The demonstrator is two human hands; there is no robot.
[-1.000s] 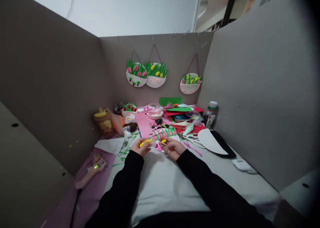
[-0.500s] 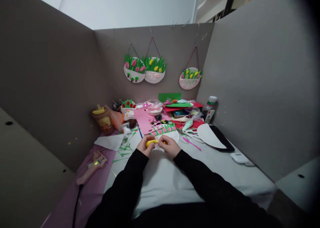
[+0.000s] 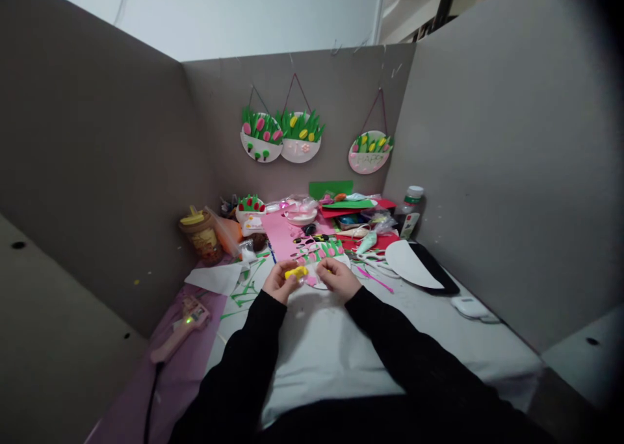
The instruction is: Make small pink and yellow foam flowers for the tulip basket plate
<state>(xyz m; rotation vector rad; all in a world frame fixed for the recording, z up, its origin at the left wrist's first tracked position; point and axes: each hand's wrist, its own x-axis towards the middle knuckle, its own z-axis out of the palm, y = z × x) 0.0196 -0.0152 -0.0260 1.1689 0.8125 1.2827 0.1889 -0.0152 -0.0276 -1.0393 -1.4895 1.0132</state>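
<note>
Between the thumb and fingers of my left hand (image 3: pixel 279 283) is a lump of yellow modelling clay (image 3: pixel 296 273). My right hand (image 3: pixel 340 279), a short gap away, has its fingertips pinched together, with a bit of yellow showing at them. Just beyond and below both hands lies a white paper-plate craft (image 3: pixel 345 262) with green leaves and pink tulips. A pink piece (image 3: pixel 311 280) shows on its lower part, between the hands. My hands cover some of the plate.
To the left, a pink glue gun (image 3: pixel 182 330) with a lit green light rests near a lidded cup (image 3: pixel 201 236). On the right are white-handled scissors (image 3: pixel 380 265), a pink stick (image 3: pixel 374 279), a black board (image 3: pixel 436 272) and a bottle (image 3: pixel 409 210). Finished plates (image 3: pixel 301 150) hang behind.
My hands have moved apart, and the yellow clay has come apart between them. The larger lump stays in my left hand, and the right has shifted slightly right.
</note>
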